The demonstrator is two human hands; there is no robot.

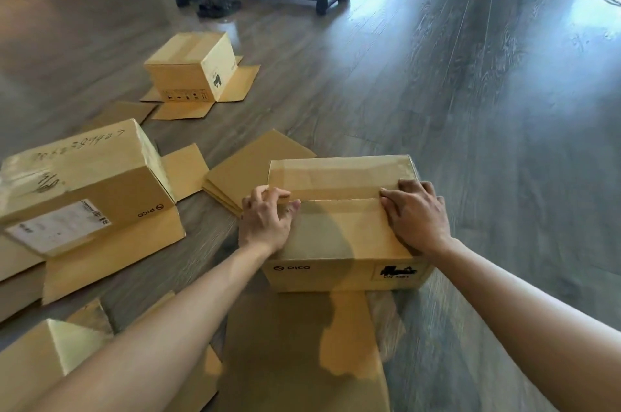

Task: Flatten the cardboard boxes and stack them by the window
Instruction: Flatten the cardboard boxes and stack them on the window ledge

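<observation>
On top of the box, both hands, left and right, sit well apart with fingertips curled at its taped centre seam. If the tape holds, fingers may slip or tear a flap; other boxes lie left of it.

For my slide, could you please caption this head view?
Both hands, left and right, work the taped seam of a cardboard box.
</observation>
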